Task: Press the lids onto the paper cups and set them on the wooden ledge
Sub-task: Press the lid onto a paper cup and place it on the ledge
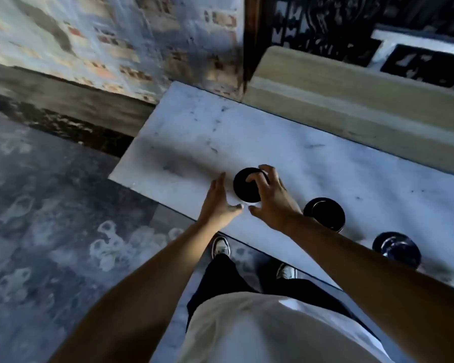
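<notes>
Three cups with black lids stand in a row on a white marble counter [247, 132]. The leftmost lidded cup [243, 187] sits between my hands. My right hand [269, 197] arches over it, fingertips touching the lid's right side. My left hand [218, 200] is just left of the cup, fingers spread, holding nothing. The middle lidded cup [325, 213] and the right lidded cup [396, 248] stand near the counter's front edge, under and beside my right forearm. The wooden ledge [351, 100] runs along the back of the counter.
A worn brick wall [116, 43] rises at the counter's left end. Black ornamental ironwork [338, 27] stands behind the ledge. Below the counter's front edge I see patterned floor [50, 231] and my own legs and shoes.
</notes>
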Demonstrator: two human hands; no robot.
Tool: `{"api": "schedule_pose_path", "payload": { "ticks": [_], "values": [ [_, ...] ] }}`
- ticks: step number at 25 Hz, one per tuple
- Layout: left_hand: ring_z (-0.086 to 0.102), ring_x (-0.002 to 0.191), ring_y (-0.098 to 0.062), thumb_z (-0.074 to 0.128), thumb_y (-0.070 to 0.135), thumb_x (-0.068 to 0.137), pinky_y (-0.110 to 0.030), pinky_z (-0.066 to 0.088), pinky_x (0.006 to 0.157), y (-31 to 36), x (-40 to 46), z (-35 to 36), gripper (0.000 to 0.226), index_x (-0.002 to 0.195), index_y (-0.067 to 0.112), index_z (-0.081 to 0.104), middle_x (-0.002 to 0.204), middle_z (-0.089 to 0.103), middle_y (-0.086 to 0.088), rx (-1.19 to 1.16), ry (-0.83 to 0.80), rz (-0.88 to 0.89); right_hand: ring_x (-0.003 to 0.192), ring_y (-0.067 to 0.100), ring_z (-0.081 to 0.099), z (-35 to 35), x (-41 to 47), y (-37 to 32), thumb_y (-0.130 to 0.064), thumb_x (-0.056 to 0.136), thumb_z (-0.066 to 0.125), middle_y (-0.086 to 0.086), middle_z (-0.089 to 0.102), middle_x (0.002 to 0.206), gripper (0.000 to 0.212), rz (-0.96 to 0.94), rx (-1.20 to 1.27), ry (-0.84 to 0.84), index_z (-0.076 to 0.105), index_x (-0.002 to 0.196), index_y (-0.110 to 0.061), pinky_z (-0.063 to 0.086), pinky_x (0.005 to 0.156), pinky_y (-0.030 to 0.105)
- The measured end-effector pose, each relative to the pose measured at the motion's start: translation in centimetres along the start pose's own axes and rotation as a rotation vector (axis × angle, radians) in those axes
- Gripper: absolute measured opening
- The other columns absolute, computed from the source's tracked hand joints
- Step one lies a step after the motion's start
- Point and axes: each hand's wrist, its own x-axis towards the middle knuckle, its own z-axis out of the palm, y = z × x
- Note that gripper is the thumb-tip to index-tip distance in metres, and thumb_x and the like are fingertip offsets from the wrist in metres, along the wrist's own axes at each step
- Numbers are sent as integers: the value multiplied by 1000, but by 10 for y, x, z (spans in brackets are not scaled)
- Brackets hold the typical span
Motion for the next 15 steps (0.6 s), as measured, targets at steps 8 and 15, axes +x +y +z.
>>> {"api": "schedule_pose_path", "payload": {
  "ticks": [8,15],
  "values": [
    [66,109,-17,82,17,75,-31,54,83,-15,43,-3,60,131,23,60,119,71,4,-194,-300,62,107,35,62,23,9,-16,-7,75,79,7,37,147,55,178,90,187,57,124,-15,43,86,24],
    [68,113,-5,79,51,66,-25,52,90,-12,46,-29,63,122,27,66,118,75,10,-246,-365,163,98,4,56,-10,14,-19,-24,77,82,-8,50,127,52,308,340,244,62,125,-28,36,81,-2]
  ]
}}
